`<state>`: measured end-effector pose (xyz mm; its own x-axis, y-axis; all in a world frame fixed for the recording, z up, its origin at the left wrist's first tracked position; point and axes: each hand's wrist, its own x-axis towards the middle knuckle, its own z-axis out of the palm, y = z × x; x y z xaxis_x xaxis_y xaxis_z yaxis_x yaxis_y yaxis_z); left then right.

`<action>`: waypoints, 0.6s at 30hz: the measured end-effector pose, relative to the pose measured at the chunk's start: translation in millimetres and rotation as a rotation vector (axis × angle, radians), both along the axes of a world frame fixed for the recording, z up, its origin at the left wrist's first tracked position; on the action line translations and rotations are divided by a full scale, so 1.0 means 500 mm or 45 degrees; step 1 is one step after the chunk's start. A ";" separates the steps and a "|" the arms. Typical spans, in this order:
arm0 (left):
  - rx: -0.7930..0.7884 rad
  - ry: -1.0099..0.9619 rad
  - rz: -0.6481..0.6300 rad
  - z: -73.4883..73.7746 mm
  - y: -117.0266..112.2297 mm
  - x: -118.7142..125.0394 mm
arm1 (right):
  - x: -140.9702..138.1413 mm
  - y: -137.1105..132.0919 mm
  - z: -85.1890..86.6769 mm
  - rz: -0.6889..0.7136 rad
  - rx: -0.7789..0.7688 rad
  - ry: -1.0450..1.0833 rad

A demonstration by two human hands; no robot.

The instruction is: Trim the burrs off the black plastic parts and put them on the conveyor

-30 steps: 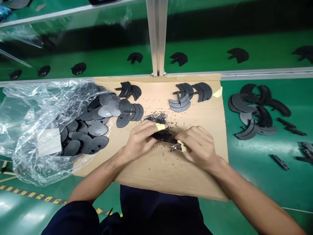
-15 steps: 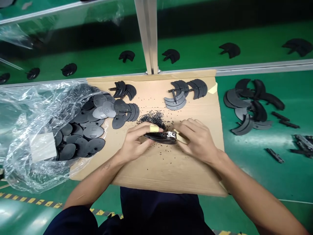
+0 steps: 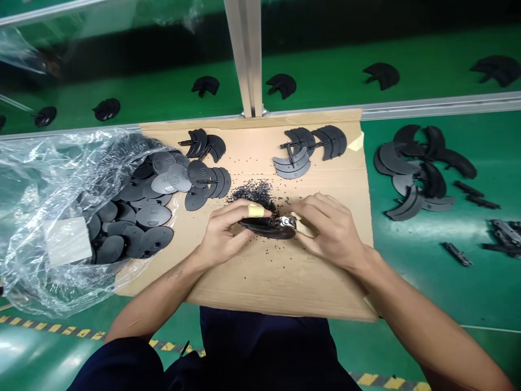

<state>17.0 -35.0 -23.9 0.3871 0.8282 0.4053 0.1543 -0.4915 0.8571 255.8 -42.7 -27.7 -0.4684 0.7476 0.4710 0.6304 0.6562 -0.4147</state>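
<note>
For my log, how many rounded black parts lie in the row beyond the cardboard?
7: four rounded black parts left of the metal post, three parts right of it. The picture edge cuts the leftmost; more may lie beyond.

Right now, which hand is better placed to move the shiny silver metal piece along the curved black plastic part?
Right hand, probably: it holds the piece, while the left hand grips the part by one end.

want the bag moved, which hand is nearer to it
Left: the left hand, holding the black part, is right of the bag; the right hand is farther right.
</note>
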 end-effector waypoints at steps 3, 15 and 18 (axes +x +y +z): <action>0.005 0.007 -0.025 0.000 0.000 -0.001 | 0.001 0.001 0.003 0.013 0.048 -0.033; 0.010 -0.023 -0.073 -0.002 -0.003 0.001 | -0.002 -0.004 0.003 -0.018 0.116 -0.113; 0.023 -0.026 -0.068 -0.005 -0.003 0.002 | -0.002 -0.007 0.007 -0.059 0.155 -0.173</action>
<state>17.8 -36.5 -26.4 0.4221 0.7990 0.4282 0.1103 -0.5141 0.8506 254.7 -46.3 -24.1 -0.5003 0.7112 0.4939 0.7060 0.6653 -0.2428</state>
